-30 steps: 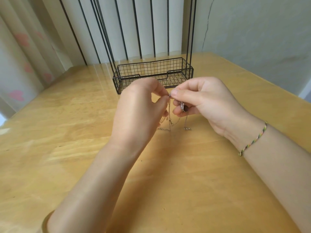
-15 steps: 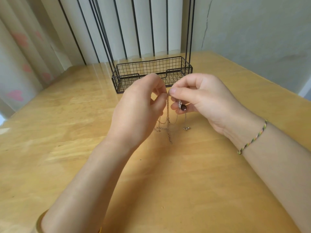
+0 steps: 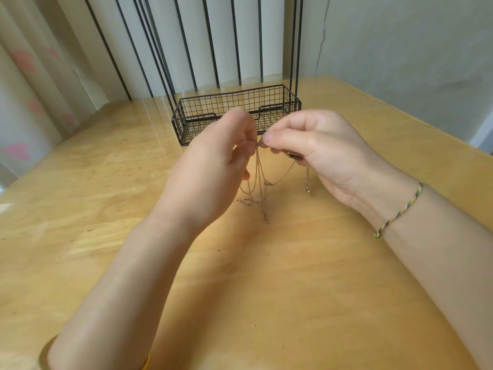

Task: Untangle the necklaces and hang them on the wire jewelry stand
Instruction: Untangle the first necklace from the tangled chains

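Pinching a tangle of chains [image 3: 261,188] at one point, the left hand [image 3: 213,166] and right hand [image 3: 320,150] met fingertip to fingertip above the table [image 3: 293,289], just in front of the stand [image 3: 202,105]. Each hand was curled tight on the fine links. The right also appeared to keep a dark bead [image 3: 293,156] tucked under its lower fingers. Several strands hung in loops below the hands, with the longest end reaching the wood and a clasp [image 3: 307,186] dangling beneath the right palm. Nothing hung on the stand.

The likeliest trouble lay in pulling the hands apart too firmly, which would probably cinch the knot instead of opening it and could strain such thin links. The loose clasp might also snag a neighbouring loop, and a slipped pinch would drop the lot back into a heap.

The stand's basket rim sat close beyond the knuckles, so any forward reach risked catching wire. Its rods [image 3: 293,36] ran up out of view, and where the chains would hang could not be seen. The table's right edge passed near the right forearm. Wood lay open to the left and toward the person, between the forearms, for spreading the strands flat.
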### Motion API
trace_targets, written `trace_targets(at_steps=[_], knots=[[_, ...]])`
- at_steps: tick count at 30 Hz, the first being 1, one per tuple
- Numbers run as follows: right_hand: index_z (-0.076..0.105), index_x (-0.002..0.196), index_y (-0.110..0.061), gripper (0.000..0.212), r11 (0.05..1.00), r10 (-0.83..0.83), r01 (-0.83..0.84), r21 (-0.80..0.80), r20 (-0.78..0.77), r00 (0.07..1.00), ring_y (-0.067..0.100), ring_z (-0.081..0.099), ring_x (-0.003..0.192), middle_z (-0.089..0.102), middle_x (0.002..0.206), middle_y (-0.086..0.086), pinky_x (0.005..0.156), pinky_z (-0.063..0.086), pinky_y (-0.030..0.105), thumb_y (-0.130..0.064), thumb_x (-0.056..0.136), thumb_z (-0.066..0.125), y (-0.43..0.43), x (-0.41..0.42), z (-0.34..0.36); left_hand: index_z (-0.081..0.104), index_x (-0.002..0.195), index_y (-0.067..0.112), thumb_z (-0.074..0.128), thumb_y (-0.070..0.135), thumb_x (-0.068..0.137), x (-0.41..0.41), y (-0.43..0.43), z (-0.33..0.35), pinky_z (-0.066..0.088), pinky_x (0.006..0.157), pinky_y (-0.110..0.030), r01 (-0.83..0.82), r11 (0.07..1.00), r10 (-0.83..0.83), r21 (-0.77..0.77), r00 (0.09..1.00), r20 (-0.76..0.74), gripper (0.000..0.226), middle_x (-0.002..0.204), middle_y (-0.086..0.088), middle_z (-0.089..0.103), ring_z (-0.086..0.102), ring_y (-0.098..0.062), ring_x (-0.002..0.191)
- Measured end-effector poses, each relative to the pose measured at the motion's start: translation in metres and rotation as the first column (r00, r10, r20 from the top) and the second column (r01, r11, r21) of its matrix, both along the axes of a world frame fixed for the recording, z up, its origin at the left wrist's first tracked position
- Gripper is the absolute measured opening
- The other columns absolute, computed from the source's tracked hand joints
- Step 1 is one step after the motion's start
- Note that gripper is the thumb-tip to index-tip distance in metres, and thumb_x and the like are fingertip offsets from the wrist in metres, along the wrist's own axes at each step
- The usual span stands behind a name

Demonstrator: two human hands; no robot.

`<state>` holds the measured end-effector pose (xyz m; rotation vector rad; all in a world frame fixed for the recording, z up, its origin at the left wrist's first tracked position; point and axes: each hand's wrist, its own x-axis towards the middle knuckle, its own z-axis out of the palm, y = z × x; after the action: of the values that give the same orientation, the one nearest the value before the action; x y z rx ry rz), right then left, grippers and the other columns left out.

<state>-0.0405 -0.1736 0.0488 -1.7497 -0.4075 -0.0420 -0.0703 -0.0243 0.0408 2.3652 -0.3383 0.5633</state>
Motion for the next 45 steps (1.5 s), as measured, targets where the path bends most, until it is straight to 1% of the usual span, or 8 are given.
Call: trace_targets(at_steps=[3,14,22,25,30,34,40,45], knots=[[0.068,0.074,-0.014,0.008,1.000,-0.012,0.012,-0.014,0.035,0.999,-0.008,0.050,0.052,0.060,0.064,-0.008,0.051,0.036,0.004,-0.007,0.079,0.069,0.001,-0.001,0.000,0.043,0.089,0.031,0.044,0.022,0.093,0.000,0.000,-0.001,0.052,0.063,-0.047,-0.017,0.997,0.011,0.076,0.996,0.087,0.010,0.088,0.007,0.055,0.062,-0.020,0.078],[0.065,0.070,-0.014,0.014,0.995,-0.058,0.067,-0.067,0.138,0.989,0.006,0.051,0.055,0.060,0.066,-0.004,0.056,0.042,0.018,-0.004,0.080,0.067,0.008,-0.002,-0.004,0.046,0.092,0.023,0.041,0.024,0.086,-0.001,-0.002,-0.001,0.048,0.072,-0.044,-0.026,0.992,0.007,0.121,0.987,0.158,0.009,0.091,0.009,0.051,0.052,-0.020,0.086],[0.062,0.075,-0.011,0.013,0.997,-0.052,0.049,0.062,0.042,0.998,0.003,0.044,0.045,0.053,0.061,-0.001,0.044,0.034,0.009,-0.004,0.086,0.061,0.010,-0.005,-0.006,0.047,0.087,0.015,0.047,0.007,0.091,0.001,-0.003,0.001,0.043,0.066,-0.030,0.042,0.994,-0.037,-0.103,0.998,0.052,0.009,0.083,-0.003,0.058,0.057,-0.027,0.083],[0.063,0.077,-0.011,0.011,0.999,-0.016,0.018,-0.031,0.086,0.996,0.007,0.047,0.051,0.056,0.063,0.000,0.048,0.039,0.013,-0.005,0.086,0.062,0.009,-0.005,-0.005,0.047,0.085,0.015,0.046,0.006,0.091,0.001,-0.004,0.001,0.044,0.064,-0.033,0.039,0.983,-0.032,-0.178,0.999,0.042,0.011,0.082,-0.010,0.060,0.056,-0.027,0.080],[0.061,0.068,-0.016,0.016,0.962,-0.035,0.094,-0.255,0.227,0.973,0.006,0.049,0.053,0.056,0.060,-0.008,0.054,0.042,0.018,-0.002,0.077,0.063,0.009,-0.003,-0.004,0.048,0.084,0.011,0.045,0.002,0.088,0.000,-0.007,-0.001,0.044,0.065,-0.035,0.081,0.987,-0.082,-0.138,0.997,-0.002,0.010,0.081,-0.013,0.060,0.053,-0.027,0.078],[0.064,0.071,-0.011,0.010,0.973,-0.042,0.086,-0.216,0.200,0.979,0.008,0.051,0.054,0.057,0.060,-0.005,0.055,0.045,0.022,-0.003,0.077,0.062,0.007,-0.004,-0.001,0.047,0.082,0.011,0.044,0.004,0.087,0.002,-0.005,-0.004,0.045,0.067,-0.040,0.057,0.985,-0.059,-0.166,0.998,-0.007,0.009,0.085,-0.015,0.060,0.056,-0.032,0.082],[0.065,0.071,-0.007,0.011,0.997,0.019,-0.016,-0.070,0.050,0.999,0.006,0.048,0.051,0.056,0.060,-0.001,0.043,0.036,0.011,-0.001,0.080,0.064,0.002,-0.004,0.000,0.048,0.077,0.017,0.045,0.005,0.092,0.003,-0.003,-0.003,0.046,0.061,-0.024,-0.006,0.922,-0.056,-0.387,0.987,-0.149,0.019,0.075,0.002,0.061,0.059,-0.007,0.068],[0.066,0.071,-0.013,0.013,1.000,0.004,-0.004,-0.027,-0.005,1.000,0.002,0.049,0.052,0.059,0.064,-0.004,0.044,0.036,0.008,-0.005,0.081,0.067,-0.002,0.000,-0.002,0.061,0.079,0.016,0.057,0.011,0.092,0.003,0.000,-0.002,0.045,0.060,-0.019,-0.038,0.868,-0.120,-0.496,0.952,-0.283,0.014,0.075,0.005,0.064,0.059,-0.002,0.064]])
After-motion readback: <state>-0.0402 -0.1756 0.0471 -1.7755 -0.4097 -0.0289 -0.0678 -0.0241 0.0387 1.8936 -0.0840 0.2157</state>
